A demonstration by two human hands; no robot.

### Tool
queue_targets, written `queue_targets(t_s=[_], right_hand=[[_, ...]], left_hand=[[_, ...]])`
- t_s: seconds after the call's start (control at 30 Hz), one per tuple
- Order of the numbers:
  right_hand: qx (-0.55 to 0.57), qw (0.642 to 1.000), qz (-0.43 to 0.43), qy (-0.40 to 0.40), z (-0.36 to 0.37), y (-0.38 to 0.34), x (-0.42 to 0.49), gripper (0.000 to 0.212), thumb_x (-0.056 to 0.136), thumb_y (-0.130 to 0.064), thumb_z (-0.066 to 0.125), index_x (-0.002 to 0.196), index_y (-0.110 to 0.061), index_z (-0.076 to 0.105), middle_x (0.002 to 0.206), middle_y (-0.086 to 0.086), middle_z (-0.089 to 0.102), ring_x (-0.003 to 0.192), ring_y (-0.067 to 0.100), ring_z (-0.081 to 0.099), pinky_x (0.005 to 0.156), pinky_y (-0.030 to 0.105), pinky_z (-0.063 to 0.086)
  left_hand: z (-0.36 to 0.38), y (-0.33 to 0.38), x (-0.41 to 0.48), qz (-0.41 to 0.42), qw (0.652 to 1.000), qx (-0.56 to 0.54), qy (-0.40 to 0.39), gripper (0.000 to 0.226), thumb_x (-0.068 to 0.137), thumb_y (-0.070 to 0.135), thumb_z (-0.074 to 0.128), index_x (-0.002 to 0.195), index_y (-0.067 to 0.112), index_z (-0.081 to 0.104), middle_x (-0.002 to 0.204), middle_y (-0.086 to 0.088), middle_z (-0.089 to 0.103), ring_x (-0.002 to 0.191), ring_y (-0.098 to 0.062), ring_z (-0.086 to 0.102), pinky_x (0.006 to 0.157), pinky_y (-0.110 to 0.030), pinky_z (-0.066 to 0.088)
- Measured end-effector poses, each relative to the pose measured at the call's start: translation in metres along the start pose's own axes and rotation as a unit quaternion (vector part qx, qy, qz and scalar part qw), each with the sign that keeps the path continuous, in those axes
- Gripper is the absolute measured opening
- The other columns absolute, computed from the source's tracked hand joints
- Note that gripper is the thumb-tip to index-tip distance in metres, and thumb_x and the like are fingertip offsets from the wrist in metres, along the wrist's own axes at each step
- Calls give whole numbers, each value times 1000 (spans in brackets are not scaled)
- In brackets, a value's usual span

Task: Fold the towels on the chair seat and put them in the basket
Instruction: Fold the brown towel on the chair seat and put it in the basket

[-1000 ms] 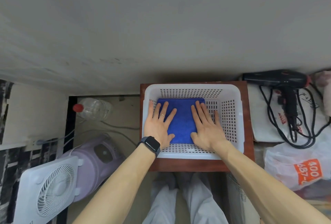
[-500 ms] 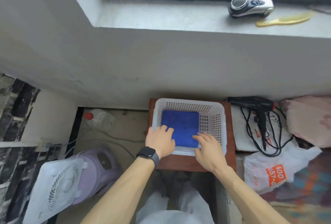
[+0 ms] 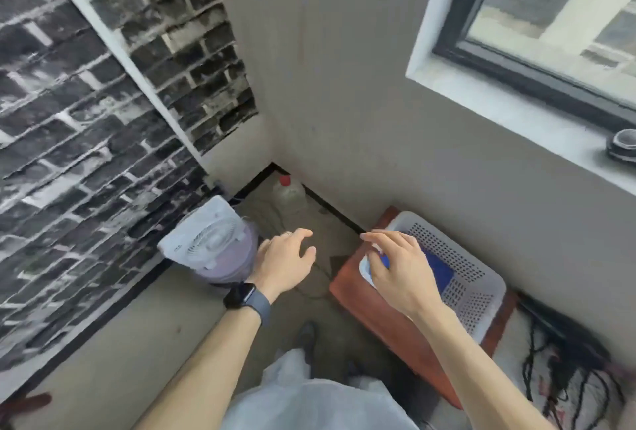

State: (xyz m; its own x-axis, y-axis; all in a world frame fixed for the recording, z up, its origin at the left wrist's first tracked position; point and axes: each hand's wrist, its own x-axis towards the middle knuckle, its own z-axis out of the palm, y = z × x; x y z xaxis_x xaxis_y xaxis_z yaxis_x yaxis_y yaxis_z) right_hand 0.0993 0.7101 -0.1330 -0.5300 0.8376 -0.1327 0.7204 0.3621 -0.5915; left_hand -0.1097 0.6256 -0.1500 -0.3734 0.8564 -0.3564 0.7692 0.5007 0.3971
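Note:
A white perforated basket (image 3: pixel 475 295) stands on the reddish-brown chair seat (image 3: pixel 375 309) at the lower right. A folded blue towel (image 3: pixel 438 269) lies flat inside it, partly hidden by my right hand. My right hand (image 3: pixel 399 268) hovers above the basket's near left corner with fingers loosely bent, holding nothing. My left hand (image 3: pixel 285 262), with a dark watch on the wrist, hangs over the floor left of the chair, fingers relaxed and empty.
A white fan (image 3: pixel 203 240) on a lilac appliance sits on the floor at left, a plastic bottle (image 3: pixel 289 195) in the corner. Black cables (image 3: pixel 564 381) lie right of the chair. The grey wall and window sill (image 3: pixel 516 133) rise behind; a brick-pattern wall stands at left.
Both hands have lifted off the blue towel and out of the basket, drawing back and to the left. The view has swung up and leftward toward the room's corner.

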Motion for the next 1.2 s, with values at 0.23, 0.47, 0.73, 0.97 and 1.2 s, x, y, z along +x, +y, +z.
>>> queue_targets(t_s=[0.23, 0.47, 0.73, 0.97, 1.2], right_hand=[[-24, 950, -286, -124, 49, -119, 1, 42, 90, -38, 42, 116, -24, 71, 120, -5, 70, 112, 18, 57, 98, 30, 43], [-53, 818, -508, -264, 143, -303, -89, 46, 90, -42, 33, 112, -25, 70, 112, -2, 72, 106, 28, 62, 92, 39, 48], [-50, 640, -684, -346, 255, -475, -285, 38, 96, -51, 38, 123, -38, 61, 121, -9, 69, 117, 27, 59, 98, 46, 50], [-14, 524, -757, -391, 317, -575, -462, 37, 95, -43, 54, 130, -36, 62, 130, -5, 65, 126, 27, 53, 105, 44, 45], [11, 413, -803, -431, 383, -663, -610, 42, 97, -46, 50, 137, -34, 56, 136, -5, 61, 129, 22, 50, 108, 37, 40]], left_hand=[[-32, -90, -147, -230, 947, -113, 195, 37, 96, 38, 51, 132, 33, 57, 130, 3, 64, 116, -24, 60, 88, -29, 45], [-33, -188, -364, -460, 816, -122, 330, 38, 95, 38, 52, 132, 30, 56, 125, 1, 67, 112, -26, 63, 90, -35, 50], [-4, -240, -613, -630, 643, -126, 417, 35, 94, 38, 52, 129, 36, 57, 122, 5, 67, 113, -22, 62, 90, -33, 48], [14, -276, -789, -717, 550, -93, 417, 41, 96, 39, 45, 136, 31, 51, 124, -4, 65, 111, -27, 62, 93, -41, 49], [29, -319, -910, -774, 465, -86, 421, 39, 97, 41, 45, 136, 35, 48, 128, 4, 62, 115, -19, 59, 99, -39, 48]])
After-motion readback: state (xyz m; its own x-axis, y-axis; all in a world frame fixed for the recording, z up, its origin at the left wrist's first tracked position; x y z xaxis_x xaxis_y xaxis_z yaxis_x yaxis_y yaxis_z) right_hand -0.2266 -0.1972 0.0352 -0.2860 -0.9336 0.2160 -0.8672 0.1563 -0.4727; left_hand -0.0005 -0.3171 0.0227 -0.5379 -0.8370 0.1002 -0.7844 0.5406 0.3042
